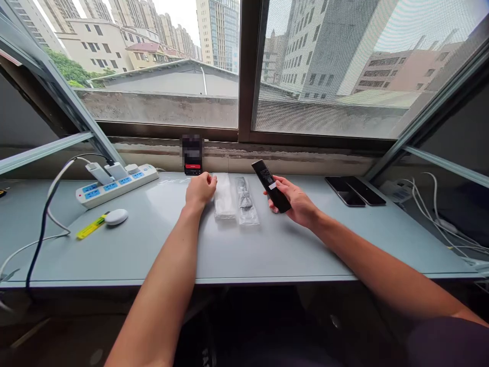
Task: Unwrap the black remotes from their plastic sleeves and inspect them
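Remote [268,185] is up off the worktop [160,250], gripped in the right hand [297,203] and tilted, top end pointing away, with a small white label showing. Why hold it up like that instead of laying it down?

> Looks to me like it's being held there for a look, angled back toward the head camera. The two hands are well apart, too. The left hand [200,189] sits at the top corner of the white packet [224,197], though I can't tell if it's pinching the plastic or just resting there.

Right beside that packet lies a clear bag [246,203] with something dark inside. Those two sit side by side between the hands, probably so either one can reach them.

> Makes sense. The other stuff looks pushed out to the sides: power strip [116,186] with plugs in it, white mouse [116,217] and yellow marker [90,228] off left, two phones [355,191] off right, and a blurred black gadget [192,154] against the window ledge [267,163]. Guess that gives the hands room.
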`<state>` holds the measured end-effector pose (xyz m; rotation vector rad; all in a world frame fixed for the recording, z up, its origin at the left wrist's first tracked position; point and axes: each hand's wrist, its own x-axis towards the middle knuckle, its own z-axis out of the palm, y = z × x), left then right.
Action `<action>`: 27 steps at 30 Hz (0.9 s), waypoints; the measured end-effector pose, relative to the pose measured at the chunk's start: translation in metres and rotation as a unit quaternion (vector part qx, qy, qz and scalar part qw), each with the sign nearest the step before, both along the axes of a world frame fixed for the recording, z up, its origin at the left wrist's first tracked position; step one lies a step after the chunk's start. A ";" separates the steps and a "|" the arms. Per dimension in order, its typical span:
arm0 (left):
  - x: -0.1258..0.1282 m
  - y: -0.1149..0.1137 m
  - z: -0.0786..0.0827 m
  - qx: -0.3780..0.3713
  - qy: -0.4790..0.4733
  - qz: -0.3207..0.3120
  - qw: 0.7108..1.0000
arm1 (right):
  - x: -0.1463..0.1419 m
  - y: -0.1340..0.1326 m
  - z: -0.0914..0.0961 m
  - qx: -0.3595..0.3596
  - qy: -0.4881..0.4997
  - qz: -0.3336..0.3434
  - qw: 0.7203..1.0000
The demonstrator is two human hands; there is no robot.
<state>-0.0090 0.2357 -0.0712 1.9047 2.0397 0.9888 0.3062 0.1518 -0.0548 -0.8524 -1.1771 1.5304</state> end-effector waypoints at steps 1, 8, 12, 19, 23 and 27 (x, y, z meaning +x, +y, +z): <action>0.000 -0.001 0.001 -0.002 0.001 0.000 1.000 | 0.000 0.000 0.002 -0.004 0.011 0.003 1.000; 0.004 -0.009 0.009 -0.027 0.008 0.016 0.999 | -0.001 -0.003 0.002 0.071 -0.065 -0.005 0.995; 0.005 -0.011 0.011 -0.032 0.020 0.028 0.999 | -0.004 -0.001 -0.008 0.115 -0.112 -0.067 0.985; 0.004 -0.012 0.009 -0.033 0.020 0.026 0.999 | -0.006 0.002 -0.016 0.280 -0.156 -0.151 0.935; 0.003 -0.009 0.004 -0.019 0.016 0.016 1.000 | -0.004 0.002 -0.019 0.393 -0.282 -0.161 0.860; 0.000 -0.003 -0.004 -0.008 0.016 -0.004 1.000 | -0.002 0.007 -0.028 0.448 -0.386 -0.136 0.795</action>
